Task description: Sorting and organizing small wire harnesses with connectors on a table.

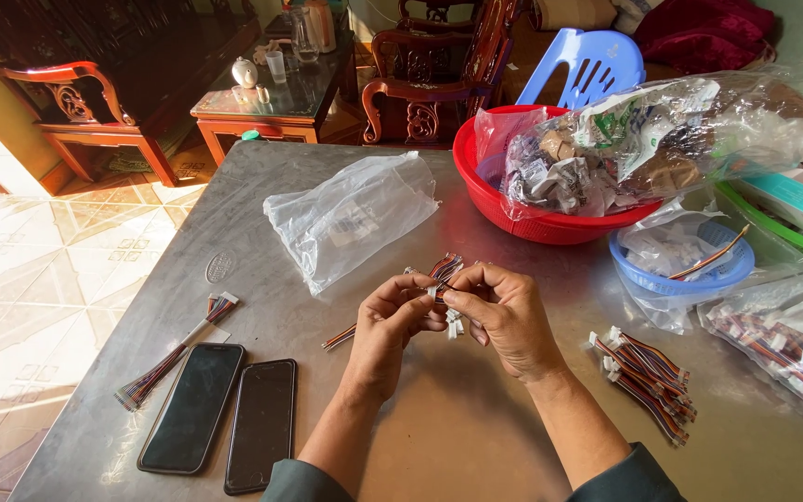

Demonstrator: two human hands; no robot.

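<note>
Leftmost, a loose multicoloured wire harness (177,353) is laid on the metal counter (476,437), just beside two dark phones (225,418) set side by side. Behind them, a crumpled clear plastic bag (350,216) is seen. At the middle, a striped wire bundle (440,271) is pinched above the counter between both hands: the left hand (390,325) is closed on it with fingers curled, and the right hand (504,311) is likewise clamped round it. Further right, a pile of harnesses (651,376) is spread near a red basin (536,223) and a blue basket (685,265).
</note>
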